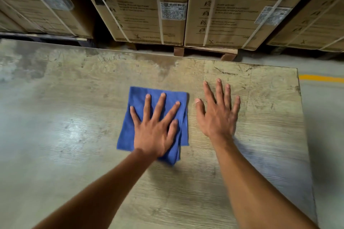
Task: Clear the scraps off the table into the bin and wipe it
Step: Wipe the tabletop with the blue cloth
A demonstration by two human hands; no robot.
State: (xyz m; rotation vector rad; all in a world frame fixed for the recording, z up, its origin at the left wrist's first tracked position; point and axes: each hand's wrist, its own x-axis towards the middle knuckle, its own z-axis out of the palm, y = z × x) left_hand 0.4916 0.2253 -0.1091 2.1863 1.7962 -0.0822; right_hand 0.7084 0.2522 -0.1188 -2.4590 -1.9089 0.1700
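Blue folded microfibre cloth (141,117) lies flat mid-way across the worn, scuffed wooden table (74,135). Risk, as I judge it: cloth bunching or sliding from under the palm if pressure is uneven. Left hand (156,128) presses it, fingers splayed straight. Right hand (217,115) rests flat on bare wood beside it, fingers spread, holding nothing. No scraps or bin visible.

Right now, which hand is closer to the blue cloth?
The left hand. It lies flat on the blue cloth, fingers spread. The right hand rests flat on the bare table just beside the cloth's right edge.
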